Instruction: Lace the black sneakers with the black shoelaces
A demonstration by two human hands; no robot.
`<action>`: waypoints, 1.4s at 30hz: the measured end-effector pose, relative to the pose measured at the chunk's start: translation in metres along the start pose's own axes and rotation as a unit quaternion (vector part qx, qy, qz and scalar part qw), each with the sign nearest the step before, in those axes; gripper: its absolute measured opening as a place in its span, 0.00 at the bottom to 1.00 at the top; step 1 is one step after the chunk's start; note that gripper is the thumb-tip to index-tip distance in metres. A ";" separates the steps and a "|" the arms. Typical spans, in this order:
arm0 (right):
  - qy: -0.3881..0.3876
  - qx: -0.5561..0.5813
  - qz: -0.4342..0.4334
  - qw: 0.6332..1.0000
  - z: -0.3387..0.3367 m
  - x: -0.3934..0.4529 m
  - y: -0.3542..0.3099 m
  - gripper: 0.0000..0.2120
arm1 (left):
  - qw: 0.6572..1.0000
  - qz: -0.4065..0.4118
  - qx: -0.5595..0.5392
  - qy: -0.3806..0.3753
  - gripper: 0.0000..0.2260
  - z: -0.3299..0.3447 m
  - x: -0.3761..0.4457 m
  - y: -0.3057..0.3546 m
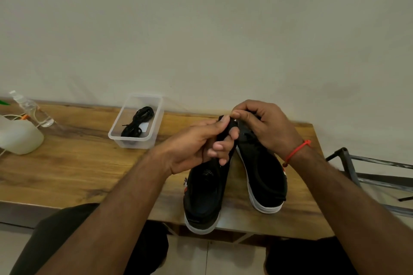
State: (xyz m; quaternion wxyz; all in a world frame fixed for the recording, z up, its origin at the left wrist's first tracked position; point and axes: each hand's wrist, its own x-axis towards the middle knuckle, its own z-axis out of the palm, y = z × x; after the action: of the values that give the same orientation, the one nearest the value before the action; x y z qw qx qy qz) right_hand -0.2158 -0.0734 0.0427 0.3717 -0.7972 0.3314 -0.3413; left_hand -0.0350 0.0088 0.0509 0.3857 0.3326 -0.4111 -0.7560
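Both forearms reach in from the lower edge, above dark-trousered knees, and meet over the pair of black sneakers on the wooden bench [89, 163]. Left sneaker [204, 194] stands nearest, its white-soled heel jutting over the bench's front edge; right sneaker [263, 174] lies just beside it, heel also toward the person. Left hand [196, 147] has its fingers curled round the front of the left sneaker's upper, thumb pressed on top, so its grip is clamped on the shoe. Right hand [261, 125], a red thread [297, 150] at the wrist, pinches something small and dark at the same spot; whether that is a lace end or the tongue I cannot tell, as motion blur hides it.

A bundle of black shoelaces [137, 123] lies in a clear plastic tub [116, 135] to the left, well apart from the shoes. A toppled clear bottle [31, 109] and a white object [17, 138] sit at the far left.

The lace should be limp and light, prone to tangling, so it is best taken by its stiff tip. The sneaker looks soft in the upper but firm-soled; steadying it near the eyelets seems wise.
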 end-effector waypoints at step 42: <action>-0.047 -0.090 -0.068 0.993 0.015 -0.004 -0.011 0.06 | 0.887 0.137 0.343 0.277 0.16 -0.014 0.014 -0.010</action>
State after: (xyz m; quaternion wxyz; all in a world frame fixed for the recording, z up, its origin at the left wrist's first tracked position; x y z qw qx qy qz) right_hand -0.2028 -0.0593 0.0429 0.2898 -0.8630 0.2880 -0.2973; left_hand -0.0331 -0.0044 0.0331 0.4454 0.5801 -0.5632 -0.3846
